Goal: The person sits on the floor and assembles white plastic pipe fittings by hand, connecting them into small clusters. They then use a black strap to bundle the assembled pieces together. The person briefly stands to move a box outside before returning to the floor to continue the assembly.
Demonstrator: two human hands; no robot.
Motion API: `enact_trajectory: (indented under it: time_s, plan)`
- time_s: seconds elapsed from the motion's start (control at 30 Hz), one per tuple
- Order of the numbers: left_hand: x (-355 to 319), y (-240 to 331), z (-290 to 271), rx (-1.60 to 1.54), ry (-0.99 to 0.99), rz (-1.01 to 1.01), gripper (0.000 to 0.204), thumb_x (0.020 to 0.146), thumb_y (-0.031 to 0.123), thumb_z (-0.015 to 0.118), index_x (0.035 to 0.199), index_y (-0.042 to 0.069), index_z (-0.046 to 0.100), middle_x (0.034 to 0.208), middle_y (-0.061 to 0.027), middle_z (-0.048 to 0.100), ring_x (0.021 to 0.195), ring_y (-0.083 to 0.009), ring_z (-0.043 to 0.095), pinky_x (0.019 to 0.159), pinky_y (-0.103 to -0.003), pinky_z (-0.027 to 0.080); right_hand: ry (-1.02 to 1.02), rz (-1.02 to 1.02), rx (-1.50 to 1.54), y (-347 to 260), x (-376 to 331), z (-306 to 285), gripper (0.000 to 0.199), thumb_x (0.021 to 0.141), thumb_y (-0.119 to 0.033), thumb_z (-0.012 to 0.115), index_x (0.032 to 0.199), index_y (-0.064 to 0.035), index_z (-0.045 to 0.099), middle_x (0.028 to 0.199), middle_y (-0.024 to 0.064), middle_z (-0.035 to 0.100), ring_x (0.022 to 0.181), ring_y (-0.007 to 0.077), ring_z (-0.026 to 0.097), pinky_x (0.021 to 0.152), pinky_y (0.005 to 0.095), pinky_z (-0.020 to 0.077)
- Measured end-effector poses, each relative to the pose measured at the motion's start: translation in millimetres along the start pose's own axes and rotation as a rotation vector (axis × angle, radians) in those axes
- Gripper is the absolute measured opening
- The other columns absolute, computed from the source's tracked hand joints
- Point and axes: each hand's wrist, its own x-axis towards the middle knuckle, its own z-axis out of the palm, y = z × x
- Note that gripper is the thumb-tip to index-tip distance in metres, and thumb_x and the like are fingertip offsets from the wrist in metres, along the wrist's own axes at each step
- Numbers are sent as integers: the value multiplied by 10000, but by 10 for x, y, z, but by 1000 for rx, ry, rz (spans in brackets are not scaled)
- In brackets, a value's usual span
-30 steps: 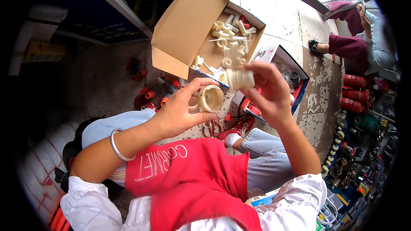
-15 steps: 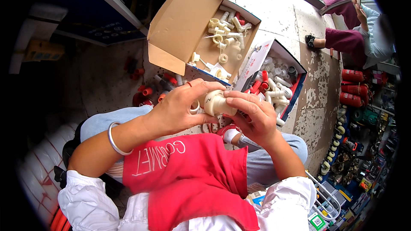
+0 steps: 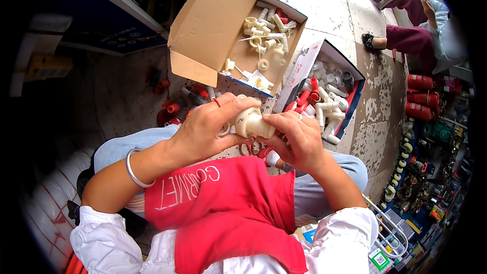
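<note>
Where a gap separates the two cream fittings a second ago, the wide fitting point(image 3: 245, 121) in the left hand point(image 3: 203, 128) and the narrower fitting point(image 3: 265, 130) in the right hand point(image 3: 299, 138) now touch end to end, nearer than the open cardboard box point(image 3: 215, 35). The left hand's fingers curve over the wide fitting's far and left sides, its thumb toward the near side, while the right hand's fingers close narrowly on the narrower fitting's right end, though how deeply the two fit together I cannot tell
</note>
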Motion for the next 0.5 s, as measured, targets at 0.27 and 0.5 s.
enact_trajectory:
  time_s: [0.27,0.5]
  plan:
    - [38,80,-42,-142,-137,-166,632,688,133,820,1245,56,530,1117,-112,613,990,-281,592,864,-356,474,-28,56,-8,-67,29,-28,453,706,-204,778,1065,-33,560,769,59,572,623,206,575,496,312,421]
    - [15,26,-46,-187,-238,-143,553,786,310,754,1221,70,509,979,-145,624,830,-284,635,703,-353,501,-30,-15,-194,-92,106,-10,395,722,-339,724,954,-66,559,728,39,524,591,197,536,520,315,406]
